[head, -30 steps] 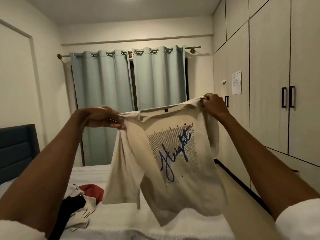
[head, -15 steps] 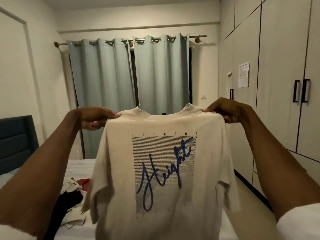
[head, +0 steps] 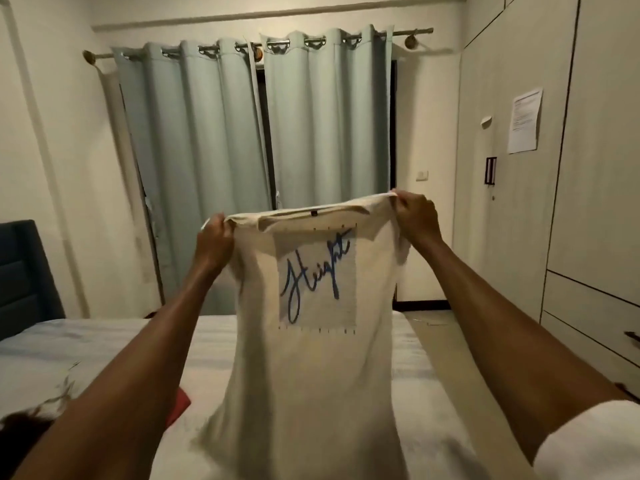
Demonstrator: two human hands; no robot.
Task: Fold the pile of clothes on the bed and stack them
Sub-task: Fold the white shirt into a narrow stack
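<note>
A cream T-shirt (head: 311,375) with a grey square print and blue script hangs in the air over the bed (head: 114,341), its printed side facing me. My left hand (head: 214,237) pinches its left shoulder and my right hand (head: 415,216) pinches its right shoulder, both arms stretched forward. The shirt's hem trails down toward the white sheet. Part of the clothes pile shows at the lower left: a red garment (head: 178,405) behind my left arm and a pale patterned piece (head: 59,393); the rest is hidden.
A dark headboard (head: 20,278) stands at the left. Pale green curtains (head: 259,168) hang behind the bed. Wardrobe doors (head: 595,202) line the right wall, with a strip of floor (head: 440,327) between them and the bed.
Both arms have stretched forward and carried the shirt away from me and lower over the bed. My view has tilted down, so more of the white sheet shows.
</note>
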